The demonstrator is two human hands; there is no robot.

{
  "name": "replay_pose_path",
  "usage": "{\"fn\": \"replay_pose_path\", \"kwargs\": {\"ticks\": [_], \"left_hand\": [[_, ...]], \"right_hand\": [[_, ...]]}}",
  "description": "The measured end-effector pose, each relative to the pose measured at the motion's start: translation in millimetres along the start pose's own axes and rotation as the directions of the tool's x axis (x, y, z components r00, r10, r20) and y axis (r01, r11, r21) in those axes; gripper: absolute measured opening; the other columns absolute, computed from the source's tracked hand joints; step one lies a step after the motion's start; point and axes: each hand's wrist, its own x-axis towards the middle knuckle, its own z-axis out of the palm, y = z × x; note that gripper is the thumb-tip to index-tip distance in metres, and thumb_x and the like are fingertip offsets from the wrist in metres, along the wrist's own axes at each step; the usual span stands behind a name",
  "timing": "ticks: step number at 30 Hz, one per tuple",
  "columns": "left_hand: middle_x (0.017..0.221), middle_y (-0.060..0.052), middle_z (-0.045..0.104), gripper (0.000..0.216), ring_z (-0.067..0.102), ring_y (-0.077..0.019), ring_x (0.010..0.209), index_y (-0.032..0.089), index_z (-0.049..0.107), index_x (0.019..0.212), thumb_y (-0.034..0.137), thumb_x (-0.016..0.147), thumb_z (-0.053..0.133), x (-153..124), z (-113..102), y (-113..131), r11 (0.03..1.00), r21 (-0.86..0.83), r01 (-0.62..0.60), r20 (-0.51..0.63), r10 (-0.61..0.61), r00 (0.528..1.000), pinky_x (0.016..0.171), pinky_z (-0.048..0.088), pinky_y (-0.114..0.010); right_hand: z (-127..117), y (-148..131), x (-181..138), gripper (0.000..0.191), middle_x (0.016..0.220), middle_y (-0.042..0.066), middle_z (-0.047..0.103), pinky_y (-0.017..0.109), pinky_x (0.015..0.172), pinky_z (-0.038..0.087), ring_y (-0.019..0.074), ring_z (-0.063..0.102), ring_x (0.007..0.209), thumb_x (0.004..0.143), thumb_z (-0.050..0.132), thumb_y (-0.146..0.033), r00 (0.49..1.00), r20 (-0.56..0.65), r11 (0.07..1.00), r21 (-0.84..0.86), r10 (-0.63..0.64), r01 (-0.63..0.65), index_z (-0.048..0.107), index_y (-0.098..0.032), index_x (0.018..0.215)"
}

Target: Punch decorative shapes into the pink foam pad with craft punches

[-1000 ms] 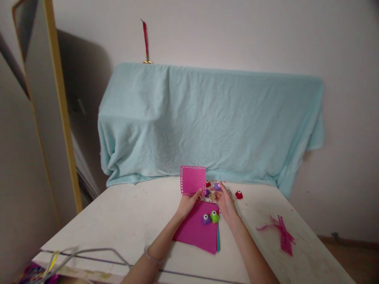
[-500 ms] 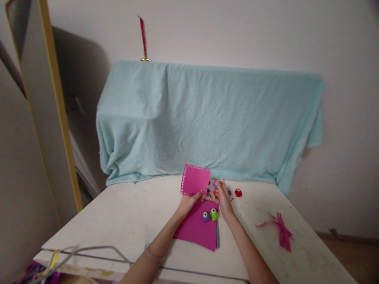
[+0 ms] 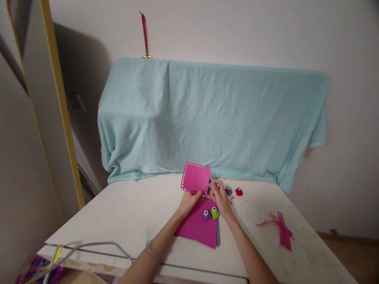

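My left hand (image 3: 188,203) pinches the lower edge of a small pink paper square (image 3: 195,177) with punched holes along its borders, holding it upright above the table. My right hand (image 3: 219,200) is closed right beside that square's lower right corner, its fingers on a small punch I can barely make out. Below both hands lies a stack of magenta paper sheets (image 3: 197,227) with a purple punch (image 3: 206,215) and a green punch (image 3: 214,213) resting on it.
A purple punch (image 3: 228,190) and a red punch (image 3: 238,191) sit on the white table (image 3: 127,221) to the right. Pink paper strips (image 3: 281,229) lie further right. A pale blue cloth (image 3: 213,118) drapes something behind. Grey wires (image 3: 89,250) cross the near left edge.
The pink square has tilted and shifted slightly right. My right hand has moved left, closing in on the square's lower right corner.
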Motion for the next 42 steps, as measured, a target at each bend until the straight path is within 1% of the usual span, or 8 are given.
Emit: {"fn": "replay_pose_path", "kwargs": {"ticks": [6,10,21,24,28,32,37,42], "left_hand": [[0.087,-0.01,0.071,0.036,0.065,-0.0231,0.083,0.012,0.065,0.096,0.044,0.08,0.065,-1,2,-2,0.999,0.041,-0.023,0.0,0.023,1.0,0.079,0.051,-0.034],[0.103,-0.011,0.071,0.039,0.065,-0.0225,0.091,0.013,0.063,0.107,0.042,0.081,0.065,-3,4,2,0.996,0.037,-0.081,-0.014,0.082,0.997,0.086,0.049,-0.034],[0.112,-0.012,0.068,0.034,0.062,-0.0229,0.103,0.014,0.062,0.109,0.036,0.083,0.063,-7,4,11,0.993,0.044,-0.109,0.001,0.109,0.994,0.095,0.045,-0.036],[0.107,-0.012,0.069,0.032,0.063,-0.023,0.096,0.014,0.063,0.106,0.037,0.085,0.061,-7,3,9,0.992,0.067,-0.108,0.018,0.107,0.994,0.088,0.048,-0.035],[0.085,-0.009,0.071,0.026,0.063,-0.021,0.077,0.014,0.065,0.09,0.038,0.084,0.06,-7,2,5,0.992,0.096,-0.079,0.026,0.077,0.997,0.074,0.048,-0.031],[0.072,-0.007,0.068,0.024,0.061,-0.019,0.066,0.015,0.065,0.078,0.037,0.085,0.057,-7,4,5,0.997,0.04,-0.066,0.084,0.063,0.994,0.066,0.047,-0.029],[0.073,-0.006,0.068,0.021,0.061,-0.018,0.065,0.016,0.065,0.079,0.035,0.084,0.058,-7,5,6,0.998,0.038,-0.05,0.126,0.045,0.991,0.065,0.047,-0.027],[0.07,-0.006,0.068,0.024,0.062,-0.0184,0.064,0.015,0.066,0.079,0.037,0.085,0.057,-7,5,2,0.999,0.016,-0.044,0.164,0.04,0.986,0.064,0.048,-0.028]], "right_hand": [[1,-2,-1,0.036,0.051,-0.009,0.042,0.023,0.046,0.029,0.0113,0.035,0.045,0.085,0.055,-0.059,1.0,0.004,1.0,-0.017,-0.013,0.013,0.053,-0.026,0.097],[1,-2,-1,0.037,0.051,-0.009,0.041,0.023,0.046,0.029,0.0115,0.035,0.044,0.083,0.057,-0.061,1.0,-0.008,1.0,-0.01,-0.006,0.006,0.053,-0.026,0.095],[0,3,1,0.036,0.052,-0.008,0.044,0.022,0.045,0.03,0.0111,0.038,0.045,0.084,0.057,-0.059,1.0,0.005,1.0,-0.02,0.02,-0.02,0.053,-0.025,0.096],[-1,6,3,0.038,0.05,-0.008,0.043,0.022,0.045,0.03,0.011,0.037,0.045,0.082,0.059,-0.061,1.0,0.006,0.999,-0.017,0.03,-0.03,0.053,-0.025,0.094],[0,6,4,0.039,0.049,-0.009,0.043,0.022,0.044,0.028,0.0106,0.036,0.043,0.08,0.06,-0.062,0.999,0.014,0.999,0.007,0.046,-0.046,0.054,-0.025,0.092],[1,2,2,0.038,0.048,-0.009,0.043,0.022,0.044,0.028,0.0106,0.036,0.043,0.081,0.06,-0.061,0.998,0.03,0.998,0.025,0.052,-0.052,0.053,-0.025,0.089],[2,-2,0,0.036,0.055,-0.007,0.049,0.022,0.045,0.033,0.0124,0.043,0.049,0.081,0.061,-0.059,0.999,0.017,0.999,0.029,0.035,-0.035,0.054,-0.026,0.092],[1,2,5,0.038,0.059,-0.005,0.052,0.022,0.045,0.034,0.0112,0.043,0.049,0.075,0.067,-0.058,0.996,0.028,0.994,0.069,0.082,-0.084,0.059,-0.023,0.084]]}}
